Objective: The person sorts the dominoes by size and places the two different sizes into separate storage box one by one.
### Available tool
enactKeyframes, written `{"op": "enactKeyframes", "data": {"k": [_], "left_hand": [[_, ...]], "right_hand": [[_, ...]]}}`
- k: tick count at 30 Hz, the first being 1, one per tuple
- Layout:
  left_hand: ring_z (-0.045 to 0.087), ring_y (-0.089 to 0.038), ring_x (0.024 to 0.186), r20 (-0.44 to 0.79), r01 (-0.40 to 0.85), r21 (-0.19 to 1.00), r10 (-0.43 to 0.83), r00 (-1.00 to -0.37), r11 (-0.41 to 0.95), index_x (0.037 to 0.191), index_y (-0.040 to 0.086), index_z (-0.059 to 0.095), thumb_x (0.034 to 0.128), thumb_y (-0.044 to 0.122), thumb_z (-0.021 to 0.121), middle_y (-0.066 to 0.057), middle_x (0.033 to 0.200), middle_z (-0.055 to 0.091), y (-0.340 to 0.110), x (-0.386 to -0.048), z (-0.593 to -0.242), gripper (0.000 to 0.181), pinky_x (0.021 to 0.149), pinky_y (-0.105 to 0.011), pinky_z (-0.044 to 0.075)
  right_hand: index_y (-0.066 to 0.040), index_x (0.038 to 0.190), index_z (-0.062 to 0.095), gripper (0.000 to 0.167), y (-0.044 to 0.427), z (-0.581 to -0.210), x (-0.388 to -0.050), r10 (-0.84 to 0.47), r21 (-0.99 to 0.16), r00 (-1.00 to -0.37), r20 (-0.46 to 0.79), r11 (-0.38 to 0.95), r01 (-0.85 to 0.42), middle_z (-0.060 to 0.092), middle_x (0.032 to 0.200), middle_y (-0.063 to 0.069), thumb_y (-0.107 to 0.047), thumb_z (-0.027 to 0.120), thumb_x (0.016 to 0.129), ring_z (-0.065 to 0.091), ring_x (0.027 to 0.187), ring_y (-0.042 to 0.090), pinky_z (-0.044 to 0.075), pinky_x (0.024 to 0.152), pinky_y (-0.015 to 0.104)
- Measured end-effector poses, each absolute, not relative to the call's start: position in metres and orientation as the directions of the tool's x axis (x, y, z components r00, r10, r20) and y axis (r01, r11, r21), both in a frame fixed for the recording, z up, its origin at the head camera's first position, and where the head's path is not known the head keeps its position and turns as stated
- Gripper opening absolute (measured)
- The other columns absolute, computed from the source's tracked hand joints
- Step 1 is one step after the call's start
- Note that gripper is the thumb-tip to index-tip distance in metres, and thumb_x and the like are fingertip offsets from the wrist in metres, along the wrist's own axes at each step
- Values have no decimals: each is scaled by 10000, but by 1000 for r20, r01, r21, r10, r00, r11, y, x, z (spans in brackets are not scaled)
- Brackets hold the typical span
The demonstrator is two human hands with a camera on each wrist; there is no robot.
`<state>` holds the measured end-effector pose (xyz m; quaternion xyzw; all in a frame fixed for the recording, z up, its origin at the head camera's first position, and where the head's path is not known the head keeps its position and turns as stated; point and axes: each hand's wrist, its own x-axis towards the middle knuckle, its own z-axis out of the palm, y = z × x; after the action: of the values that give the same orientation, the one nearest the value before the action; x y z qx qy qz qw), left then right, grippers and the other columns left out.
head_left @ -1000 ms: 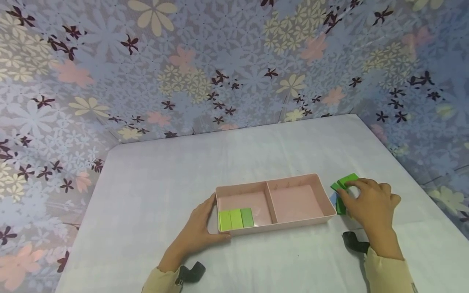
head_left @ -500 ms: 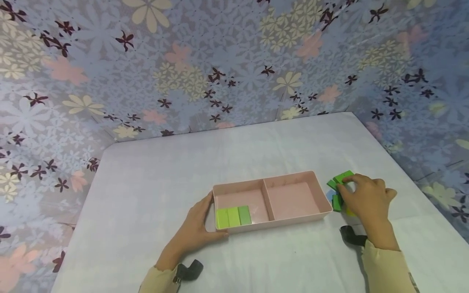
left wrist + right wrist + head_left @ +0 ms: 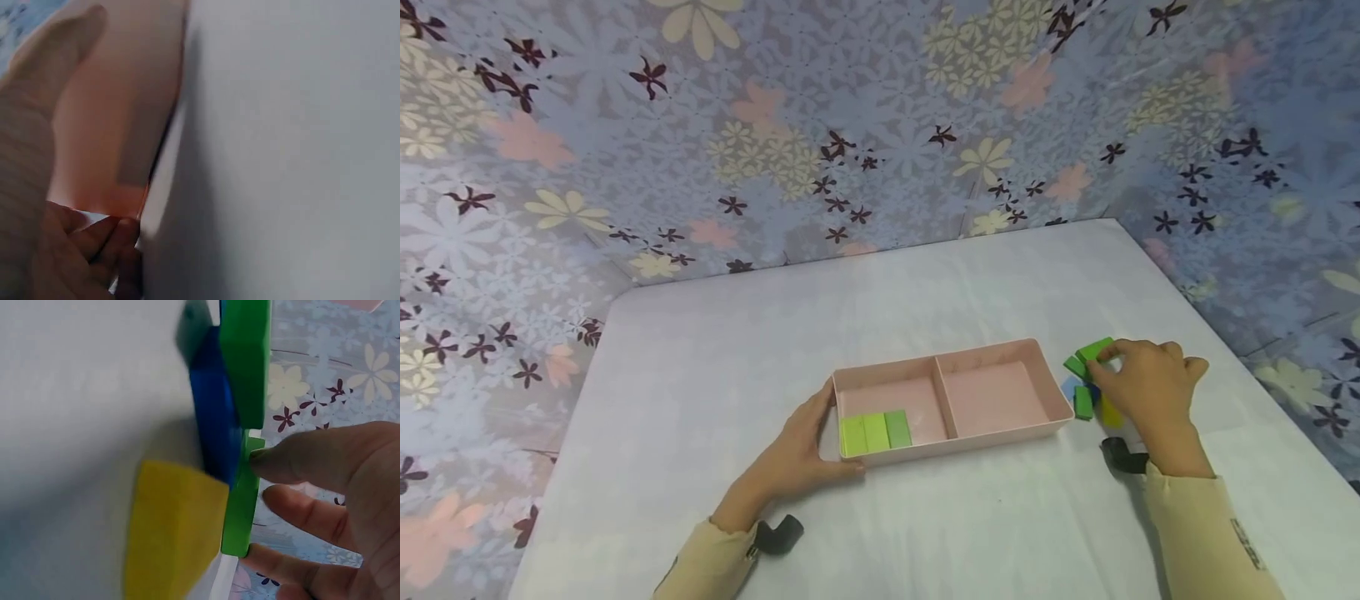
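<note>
In the head view my left hand (image 3: 797,446) grips the left end of a pink two-compartment box (image 3: 1009,433), thumb along the front wall. The left wrist view shows fingers curled at the box wall (image 3: 100,137). Inside the left compartment, yellow-green blocks (image 3: 865,433) and a green block (image 3: 898,429) lie in a row. Right of the box, my right hand (image 3: 1153,383) pinches a green block (image 3: 1094,348) among a small pile. Up close, the right wrist view has the thumb on that green block (image 3: 239,515), with a blue block (image 3: 215,419) and a yellow block (image 3: 175,531) beside it.
More pile pieces lie by the box's right end: another green block (image 3: 1082,402), a smaller-looking green block (image 3: 1075,367) and a light blue piece (image 3: 1068,388). A white cloth covers the table (image 3: 737,358). Flower-patterned walls (image 3: 880,125) stand behind and at both sides.
The right hand has shifted slightly at the pile, and more of the blue and yellow blocks shows beneath it. The left hand keeps its grip on the box. The head view has moved slightly.
</note>
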<state>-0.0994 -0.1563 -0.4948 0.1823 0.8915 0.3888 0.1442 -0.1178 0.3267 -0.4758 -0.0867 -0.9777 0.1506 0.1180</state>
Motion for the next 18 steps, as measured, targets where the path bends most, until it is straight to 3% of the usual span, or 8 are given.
{"op": "enactKeyframes", "data": {"k": [8,13,15,18], "left_hand": [[239,-246,1518,-65,281,736,478,-876,616,1631,166,-18,626,521,930,-47,1659,228,-155,-107,-486,1426,1207,-500,220],[248,-249,1516,-42,287,739,466,-884,610,1631,214,-31,609,499,947,-51,1661,227,-155,-109,-484,1442,1204,-516,226],[252,-240,1512,-33,291,739,464,-885,608,1630,256,-22,599,506,948,-40,1660,232,-155,-110,-483,1437,1198,-521,238],[314,-231,1476,-30,284,748,458,-888,599,1627,298,44,573,518,954,-28,1614,321,-155,-112,-482,1409,1181,-529,273]], "right_hand": [[-58,875,701,332,326,-476,-119,203,-348,-928,311,934,87,494,510,94,-329,857,763,457,775,432,177,729,640],[-92,817,677,317,315,-468,-120,151,-359,-871,467,933,-30,439,474,63,-242,927,692,448,738,389,124,753,595],[-99,796,666,316,307,-460,-121,119,-358,-848,516,930,-87,580,588,124,-194,940,669,461,773,402,106,774,596],[-127,756,639,292,292,-446,-120,74,-357,-831,551,921,-154,726,936,199,-151,920,678,482,841,420,90,817,611]]}}
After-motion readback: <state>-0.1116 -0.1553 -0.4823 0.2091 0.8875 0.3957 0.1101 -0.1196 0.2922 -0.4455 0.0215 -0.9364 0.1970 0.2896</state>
